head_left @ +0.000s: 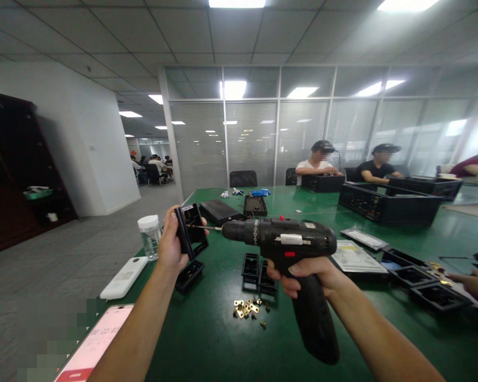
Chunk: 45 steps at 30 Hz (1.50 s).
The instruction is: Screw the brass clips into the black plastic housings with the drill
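My left hand is closed around the side of a black plastic frame, held tilted above the table. My right hand grips a black cordless drill, lying level and pointing left. The drill's long bit reaches into the frame; whether it sits on a screw is too small to tell. Below the frame lies another black frame. Two more black frames stand under the drill. In front of them is a loose pile of small brass plates and dark screws.
A clear jar, a white power bank and a phone line the left edge. Black trays, a label sheet and a co-worker's hand are at right. Large black cases stand farther back, with people behind.
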Available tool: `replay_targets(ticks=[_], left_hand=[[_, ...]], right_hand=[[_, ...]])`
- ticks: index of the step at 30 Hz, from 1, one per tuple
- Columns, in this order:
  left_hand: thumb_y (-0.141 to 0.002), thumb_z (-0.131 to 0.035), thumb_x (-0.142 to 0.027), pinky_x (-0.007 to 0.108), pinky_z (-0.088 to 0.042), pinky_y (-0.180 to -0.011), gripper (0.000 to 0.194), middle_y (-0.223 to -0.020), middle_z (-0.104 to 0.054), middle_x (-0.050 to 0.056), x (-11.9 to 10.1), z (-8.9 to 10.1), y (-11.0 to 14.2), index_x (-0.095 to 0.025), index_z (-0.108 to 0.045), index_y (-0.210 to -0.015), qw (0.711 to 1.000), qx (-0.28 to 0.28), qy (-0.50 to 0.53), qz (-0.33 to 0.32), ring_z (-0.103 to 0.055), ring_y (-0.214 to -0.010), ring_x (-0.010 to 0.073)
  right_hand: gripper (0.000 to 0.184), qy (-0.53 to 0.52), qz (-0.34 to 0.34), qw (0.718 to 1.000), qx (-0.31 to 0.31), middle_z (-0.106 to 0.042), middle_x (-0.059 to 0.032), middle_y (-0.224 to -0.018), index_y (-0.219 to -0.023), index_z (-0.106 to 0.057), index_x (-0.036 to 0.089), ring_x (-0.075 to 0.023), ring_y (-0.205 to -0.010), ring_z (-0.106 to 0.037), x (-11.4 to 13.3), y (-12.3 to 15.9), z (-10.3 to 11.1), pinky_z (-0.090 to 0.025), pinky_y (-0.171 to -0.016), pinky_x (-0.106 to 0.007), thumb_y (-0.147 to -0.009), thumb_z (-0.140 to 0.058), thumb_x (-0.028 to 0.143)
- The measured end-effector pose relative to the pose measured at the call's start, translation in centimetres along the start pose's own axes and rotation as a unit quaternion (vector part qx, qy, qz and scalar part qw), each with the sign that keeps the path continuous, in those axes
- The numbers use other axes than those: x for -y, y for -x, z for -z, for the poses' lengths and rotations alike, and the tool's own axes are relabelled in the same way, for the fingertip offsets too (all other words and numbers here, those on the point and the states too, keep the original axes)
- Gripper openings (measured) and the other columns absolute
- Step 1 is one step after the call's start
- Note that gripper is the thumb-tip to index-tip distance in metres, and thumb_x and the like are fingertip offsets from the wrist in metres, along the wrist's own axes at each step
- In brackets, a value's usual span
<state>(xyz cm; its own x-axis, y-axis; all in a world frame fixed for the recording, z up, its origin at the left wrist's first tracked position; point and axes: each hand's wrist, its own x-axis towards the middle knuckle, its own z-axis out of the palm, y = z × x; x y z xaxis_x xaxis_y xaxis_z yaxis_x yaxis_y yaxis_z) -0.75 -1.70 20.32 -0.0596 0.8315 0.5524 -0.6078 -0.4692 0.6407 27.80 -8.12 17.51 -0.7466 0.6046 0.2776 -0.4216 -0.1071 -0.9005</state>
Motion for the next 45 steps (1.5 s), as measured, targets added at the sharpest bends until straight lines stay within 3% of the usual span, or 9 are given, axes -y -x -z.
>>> replay_targets(ticks=[17, 30, 45], left_hand=[[-0.078, -0.073, -0.053, 0.035, -0.061, -0.059, 0.046, -0.085, -0.071, 0.001, -0.2, 0.0, 0.1, -0.025, -0.047, -0.105, 1.0, 0.008, -0.002, -0.006, -0.073, -0.077, 0.0246], [-0.075, -0.076, -0.054, 0.035, -0.06, -0.056, 0.05, -0.081, -0.071, 0.001, -0.2, 0.1, 0.0, -0.026, -0.047, -0.105, 1.0, 0.012, -0.003, -0.011, -0.073, -0.074, 0.0248], [-0.077, -0.074, -0.053, 0.037, -0.061, -0.06, 0.048, -0.085, -0.071, 0.002, -0.2, 0.3, 0.1, -0.026, -0.047, -0.106, 1.0, 0.016, 0.0, -0.011, -0.073, -0.077, 0.0251]], right_hand=[[0.033, -0.006, -0.006, 1.0, 0.001, -0.057, -0.0064, -0.09, -0.103, -0.064, 0.009, -0.0037, -0.057, -0.045, 0.0, 0.1, 0.1, -0.045, -0.056, -0.019, -0.074, -0.07, 0.026], [0.033, 0.081, -0.043, 0.991, -0.099, -0.057, -0.0041, -0.079, -0.087, -0.071, 0.025, -0.0072, -0.049, -0.037, 0.5, -0.1, -1.4, -0.037, -0.046, -0.027, -0.058, -0.072, 0.041], [0.033, 0.092, -0.042, 0.99, -0.103, -0.053, -0.0069, -0.083, -0.09, -0.07, 0.023, -0.0071, -0.053, -0.039, 1.0, 0.3, -1.9, -0.039, -0.053, -0.026, -0.063, -0.071, 0.041]])
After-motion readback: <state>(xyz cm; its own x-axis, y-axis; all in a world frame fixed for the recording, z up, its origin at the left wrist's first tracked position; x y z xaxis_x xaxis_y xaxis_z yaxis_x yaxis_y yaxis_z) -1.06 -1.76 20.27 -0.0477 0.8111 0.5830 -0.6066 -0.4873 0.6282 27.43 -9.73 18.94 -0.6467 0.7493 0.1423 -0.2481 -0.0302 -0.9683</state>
